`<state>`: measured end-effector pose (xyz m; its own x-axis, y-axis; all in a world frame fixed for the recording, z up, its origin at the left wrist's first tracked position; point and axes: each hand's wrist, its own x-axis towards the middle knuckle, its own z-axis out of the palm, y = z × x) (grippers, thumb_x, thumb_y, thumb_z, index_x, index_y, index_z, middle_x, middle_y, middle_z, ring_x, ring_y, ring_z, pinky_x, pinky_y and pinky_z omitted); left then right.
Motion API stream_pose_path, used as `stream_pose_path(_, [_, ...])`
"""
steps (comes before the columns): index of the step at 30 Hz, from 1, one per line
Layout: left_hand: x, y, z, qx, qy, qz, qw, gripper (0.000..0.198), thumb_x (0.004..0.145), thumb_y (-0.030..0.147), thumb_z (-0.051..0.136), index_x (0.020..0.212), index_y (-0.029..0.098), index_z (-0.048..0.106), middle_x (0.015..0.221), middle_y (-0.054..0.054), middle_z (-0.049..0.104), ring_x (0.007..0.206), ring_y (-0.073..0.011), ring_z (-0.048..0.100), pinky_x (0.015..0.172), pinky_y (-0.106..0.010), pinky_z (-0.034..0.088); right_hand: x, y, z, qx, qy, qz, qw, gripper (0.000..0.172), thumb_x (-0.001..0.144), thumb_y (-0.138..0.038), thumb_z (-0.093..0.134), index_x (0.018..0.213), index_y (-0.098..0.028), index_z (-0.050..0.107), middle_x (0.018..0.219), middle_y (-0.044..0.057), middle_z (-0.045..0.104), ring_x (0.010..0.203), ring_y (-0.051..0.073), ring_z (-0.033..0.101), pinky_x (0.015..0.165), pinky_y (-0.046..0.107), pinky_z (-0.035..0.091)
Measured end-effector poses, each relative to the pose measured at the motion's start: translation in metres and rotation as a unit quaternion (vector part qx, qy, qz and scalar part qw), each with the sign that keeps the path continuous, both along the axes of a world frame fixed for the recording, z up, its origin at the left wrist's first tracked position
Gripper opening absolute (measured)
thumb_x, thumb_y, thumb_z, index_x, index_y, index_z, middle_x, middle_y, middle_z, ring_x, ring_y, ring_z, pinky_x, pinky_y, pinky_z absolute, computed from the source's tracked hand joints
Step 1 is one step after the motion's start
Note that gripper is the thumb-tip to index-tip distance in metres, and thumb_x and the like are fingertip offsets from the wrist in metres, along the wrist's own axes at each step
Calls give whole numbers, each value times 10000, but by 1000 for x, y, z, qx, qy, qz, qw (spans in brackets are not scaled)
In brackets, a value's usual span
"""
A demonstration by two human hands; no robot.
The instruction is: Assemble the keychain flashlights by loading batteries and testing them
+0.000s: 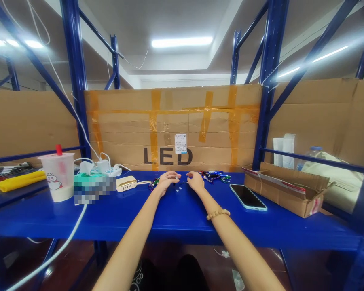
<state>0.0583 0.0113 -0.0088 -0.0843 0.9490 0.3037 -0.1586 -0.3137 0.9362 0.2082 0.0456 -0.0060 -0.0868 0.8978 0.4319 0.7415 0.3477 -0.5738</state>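
Observation:
My left hand (168, 182) is above the blue tabletop, its fingers curled and the tips close together around something small and silvery that I cannot make out. Facing it, my right hand (195, 182) is closed in a pinch, with a thin dark bit showing at the fingertips. The two hands are a short gap apart. Between them, small pale round discs (178, 188) lie on the table. Beyond my right hand is a pile of small shiny coloured pieces (216, 176) in blue, red and green. A smaller bunch of similar pieces (153, 184) lies left of my left hand.
On the right are a phone (248, 197) and an open cardboard box (288, 190). To the left stand a cream power bank (126, 184), a power strip (113, 172) and a drink cup (57, 178). Behind rises a large taped cardboard sheet (124, 133) between blue rack posts.

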Motion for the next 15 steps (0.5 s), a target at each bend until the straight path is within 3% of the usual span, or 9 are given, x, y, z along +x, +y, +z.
stream_pose_path(5, [-2,0,-3,-12,2,7,1000,378,394,2,757,709,133,593,787,-94,727,859,-239,660,812,-354,490,5,-2,8,75,-23,-40,996,270,825,-158,445,1034,-237,597,1097,22,582,964,132,564,765,224,432])
stream_pose_path(8, [-3,1,-5,-16,2,4,1000,393,372,10,776,701,132,597,792,-99,727,853,-247,662,802,-359,499,27,0,19,103,-64,-74,990,269,810,-145,460,1026,-218,604,1089,50,582,1028,173,525,844,273,395])
stream_pose_path(12, [-3,4,-7,-16,-11,3,1000,417,338,21,795,691,132,601,773,-100,726,848,-252,664,796,-359,505,91,1,49,125,-126,-145,973,290,832,-156,449,1085,-202,585,1141,84,563,1120,222,463,929,363,330])
stream_pose_path(15, [-2,4,-8,-15,-19,1,1000,438,312,31,809,686,132,604,755,-98,726,844,-261,665,796,-370,508,151,-2,76,110,-146,-238,954,330,877,-144,365,1155,-124,541,1138,166,557,1086,268,493,872,418,369])
